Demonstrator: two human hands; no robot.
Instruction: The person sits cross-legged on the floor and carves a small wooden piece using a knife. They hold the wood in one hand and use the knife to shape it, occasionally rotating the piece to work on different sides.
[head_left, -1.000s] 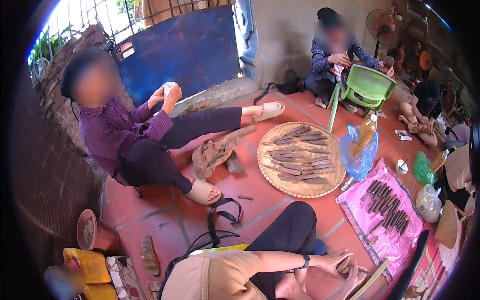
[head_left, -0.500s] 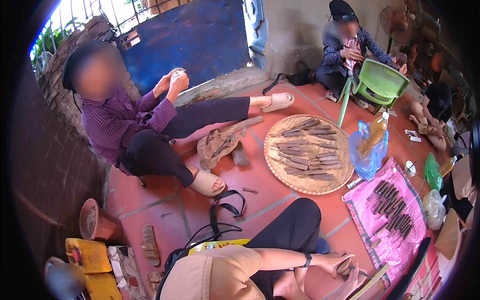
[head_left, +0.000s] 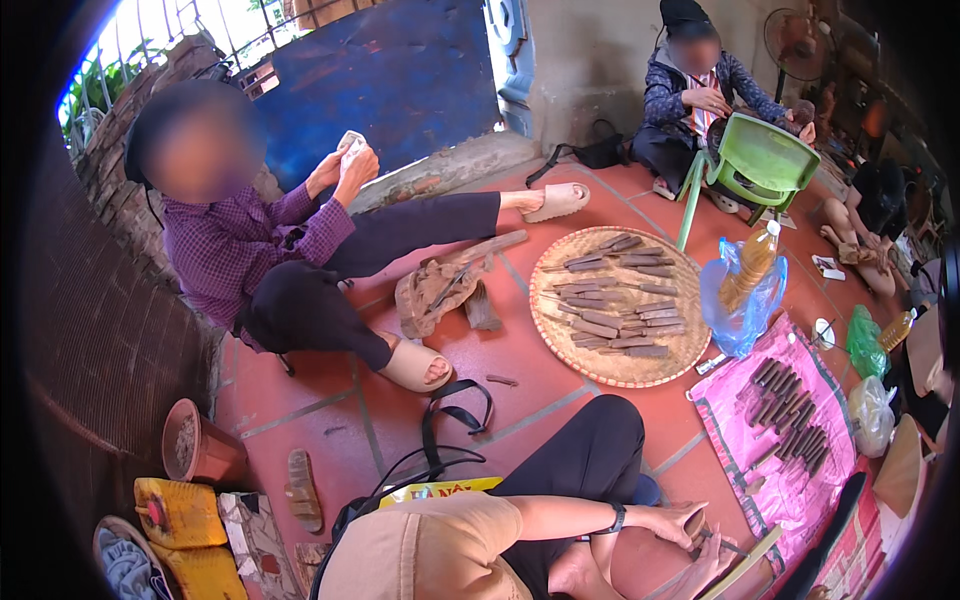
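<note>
At the lower right, my left hand (head_left: 664, 522), with a dark watch or band on its wrist, is closed on a small curved brown piece (head_left: 695, 524). My right hand (head_left: 706, 562) is partly cut off by the lower edge. Its fingers are bent against the brown piece, and a thin dark strip (head_left: 733, 547) sticks out beside them; I cannot tell what it is. A long pale yellow-green strip (head_left: 748, 562) slants next to this hand. Just beyond, many dark brown rolled pieces (head_left: 790, 415) lie on a pink sheet (head_left: 735, 400).
A round woven tray (head_left: 560, 355) bears more brown rolled pieces. Near it stands a bottle (head_left: 750, 265) in a blue bag. A person in a checked shirt (head_left: 220, 240) sits at left; another (head_left: 690, 100) sits behind a green chair (head_left: 765, 155). A pot (head_left: 210, 450) stands lower left.
The brown piece in my hands has tilted a little, and my right fingers have shifted against it. At left, the other person's hands have moved the pale thing they hold slightly upward.
</note>
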